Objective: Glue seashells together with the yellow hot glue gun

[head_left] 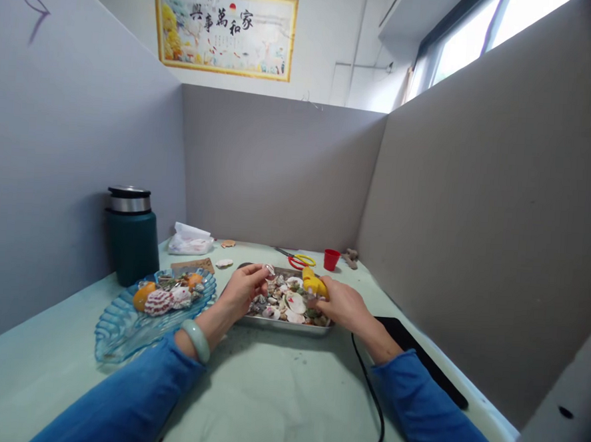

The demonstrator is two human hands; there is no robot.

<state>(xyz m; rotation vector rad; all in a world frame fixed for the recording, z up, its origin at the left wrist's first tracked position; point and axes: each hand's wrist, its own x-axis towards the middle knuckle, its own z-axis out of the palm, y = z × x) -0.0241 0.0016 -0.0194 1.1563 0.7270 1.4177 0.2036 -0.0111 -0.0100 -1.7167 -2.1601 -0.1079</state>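
Observation:
My left hand (248, 288) is closed in a pinch on a small whitish shell (269, 270) above the left part of a metal tray (284, 326). A yellow glue gun (313, 285) is gripped in my right hand (343, 305), over the tray's right side. Its nozzle tip cannot be made out. A black cord (373, 386) runs from beneath my right wrist to the near edge. Mixed shells (295, 304) fill the tray, white, brown and greenish. The glue gun and the shell are apart.
At left stands a blue glass dish (128, 341) bearing shells and orange pieces, with a dark green flask (131, 244) behind it. Farther back are a tissue pack (191, 240), scissors (300, 260) and a red cup (331, 259). A black flat panel (422, 359) lies at right. Grey partitions (278, 173) enclose the table.

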